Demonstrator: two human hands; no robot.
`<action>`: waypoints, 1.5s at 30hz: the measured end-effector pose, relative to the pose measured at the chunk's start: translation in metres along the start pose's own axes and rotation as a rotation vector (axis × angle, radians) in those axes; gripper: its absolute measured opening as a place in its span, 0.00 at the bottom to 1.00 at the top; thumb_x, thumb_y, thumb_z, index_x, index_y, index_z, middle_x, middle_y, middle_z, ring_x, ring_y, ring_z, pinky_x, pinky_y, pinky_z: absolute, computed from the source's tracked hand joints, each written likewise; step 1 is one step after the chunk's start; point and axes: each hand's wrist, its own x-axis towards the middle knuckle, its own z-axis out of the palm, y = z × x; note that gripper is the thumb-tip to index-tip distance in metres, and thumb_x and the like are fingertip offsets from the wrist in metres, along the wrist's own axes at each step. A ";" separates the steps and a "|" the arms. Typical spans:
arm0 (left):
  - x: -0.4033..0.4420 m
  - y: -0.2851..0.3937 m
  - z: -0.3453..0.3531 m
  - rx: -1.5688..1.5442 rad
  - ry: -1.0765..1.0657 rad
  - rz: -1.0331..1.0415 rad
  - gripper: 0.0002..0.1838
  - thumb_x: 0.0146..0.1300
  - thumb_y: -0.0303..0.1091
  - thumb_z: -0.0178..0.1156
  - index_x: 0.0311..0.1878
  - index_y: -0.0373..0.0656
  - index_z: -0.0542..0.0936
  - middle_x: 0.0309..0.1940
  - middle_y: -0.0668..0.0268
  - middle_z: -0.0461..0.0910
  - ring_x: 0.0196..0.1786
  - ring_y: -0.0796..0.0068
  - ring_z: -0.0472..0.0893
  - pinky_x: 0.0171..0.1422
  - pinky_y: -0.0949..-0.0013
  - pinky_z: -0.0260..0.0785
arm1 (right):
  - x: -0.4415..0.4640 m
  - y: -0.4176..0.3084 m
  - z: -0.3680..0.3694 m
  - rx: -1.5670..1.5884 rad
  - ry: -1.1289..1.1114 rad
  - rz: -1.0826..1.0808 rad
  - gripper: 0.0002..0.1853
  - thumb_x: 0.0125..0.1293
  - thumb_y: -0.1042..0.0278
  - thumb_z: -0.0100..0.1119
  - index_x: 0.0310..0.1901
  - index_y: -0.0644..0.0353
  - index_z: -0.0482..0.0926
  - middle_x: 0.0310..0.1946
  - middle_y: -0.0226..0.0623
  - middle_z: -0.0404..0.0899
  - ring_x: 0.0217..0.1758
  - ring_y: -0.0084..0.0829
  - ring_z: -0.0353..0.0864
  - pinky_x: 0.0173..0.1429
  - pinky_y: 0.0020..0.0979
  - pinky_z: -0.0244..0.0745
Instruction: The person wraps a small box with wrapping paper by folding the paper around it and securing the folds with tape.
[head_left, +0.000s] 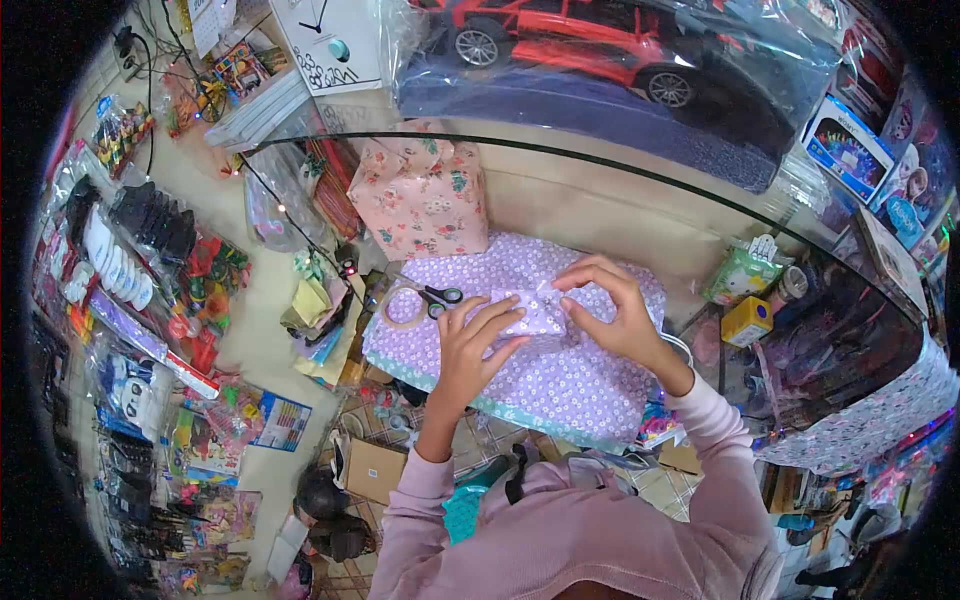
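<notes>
A small box [540, 314] wrapped in lilac flowered paper lies on a larger sheet of the same wrapping paper [610, 385]. My left hand [474, 346] grips the box's left side, fingers across the top and thumb along the near side. At the box's far right corner, the thumb and forefinger of my right hand [612, 312] curl towards each other. A small pale, shiny bit shows by these fingertips, too small to name. Scissors [440, 299] with black and green handles lie left of the box, beside a roll of tape [403, 308].
A pink flowered package [425, 195] stands behind the paper. Above is a glass shelf edge [560, 150] bearing a boxed red toy car [590, 45]. A yellow box [747, 321] sits to the right. Paper scraps [315, 305] and bagged goods [120, 260] lie left.
</notes>
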 end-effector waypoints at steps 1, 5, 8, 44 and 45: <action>0.001 0.001 0.000 -0.007 0.005 -0.002 0.20 0.47 0.40 0.72 0.46 0.50 0.84 0.53 0.74 0.81 0.57 0.65 0.71 0.63 0.61 0.56 | 0.000 0.003 -0.001 0.012 -0.008 0.012 0.10 0.55 0.79 0.63 0.41 0.64 0.81 0.37 0.39 0.81 0.42 0.30 0.81 0.51 0.30 0.72; 0.002 0.003 -0.003 -0.017 0.011 0.007 0.19 0.49 0.37 0.71 0.46 0.49 0.84 0.51 0.74 0.82 0.55 0.66 0.72 0.62 0.62 0.56 | -0.001 0.005 -0.001 0.038 -0.046 0.028 0.08 0.54 0.78 0.65 0.36 0.65 0.80 0.34 0.38 0.81 0.38 0.28 0.81 0.45 0.29 0.74; 0.004 0.008 -0.008 -0.031 0.013 0.014 0.13 0.56 0.38 0.67 0.45 0.49 0.84 0.49 0.75 0.83 0.53 0.68 0.73 0.57 0.64 0.56 | -0.001 0.003 0.000 0.062 -0.078 0.069 0.06 0.54 0.78 0.64 0.35 0.65 0.79 0.32 0.37 0.81 0.36 0.27 0.81 0.44 0.28 0.74; -0.004 0.000 0.020 -0.057 0.243 -0.036 0.36 0.48 0.45 0.74 0.58 0.42 0.71 0.45 0.72 0.84 0.46 0.70 0.72 0.56 0.62 0.55 | 0.073 0.034 -0.001 0.055 -1.006 0.316 0.22 0.67 0.56 0.59 0.21 0.65 0.75 0.14 0.24 0.66 0.20 0.15 0.59 0.25 0.27 0.57; -0.004 0.000 0.020 -0.057 0.239 -0.041 0.36 0.48 0.45 0.74 0.58 0.42 0.71 0.45 0.71 0.85 0.46 0.70 0.72 0.55 0.62 0.55 | 0.075 0.033 -0.001 0.059 -1.010 0.318 0.22 0.67 0.57 0.59 0.20 0.64 0.74 0.13 0.23 0.65 0.20 0.15 0.59 0.24 0.27 0.56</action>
